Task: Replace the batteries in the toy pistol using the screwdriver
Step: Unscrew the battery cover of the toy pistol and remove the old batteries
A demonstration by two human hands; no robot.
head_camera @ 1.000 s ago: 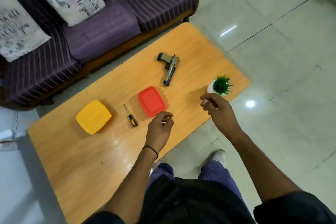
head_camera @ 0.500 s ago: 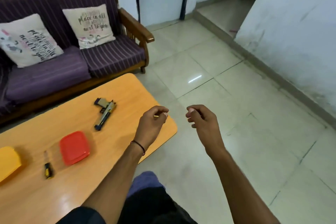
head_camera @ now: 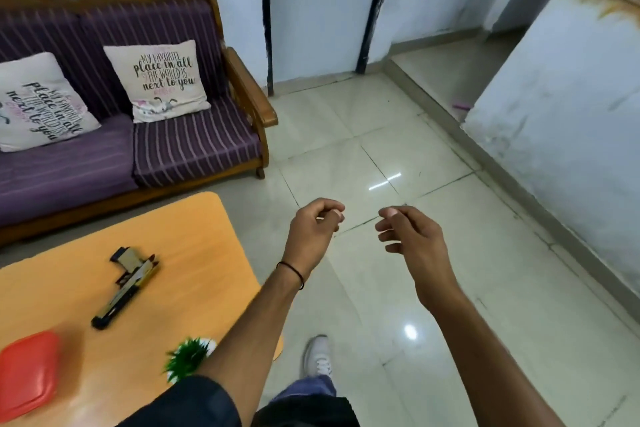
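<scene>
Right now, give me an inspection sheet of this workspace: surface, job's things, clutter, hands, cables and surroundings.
Surface: orange table, lower left of view.
Job's things: toy pistol lying on the table; screwdriver not in view.
Clutter: red box and small plant on the table.
Hands: left hand and right hand loosely curled above the floor, nothing seen in them.
Cables: nothing seen.
Surroundings: purple sofa with cushions, tiled floor.

Just a glossy orange wooden table [head_camera: 194,218] with a red plastic box [head_camera: 27,371] at its near left edge, a tiny green potted plant [head_camera: 188,357] by the near right corner, and a purple striped wooden sofa [head_camera: 194,146] with two cream lettered cushions [head_camera: 162,80] behind.
</scene>
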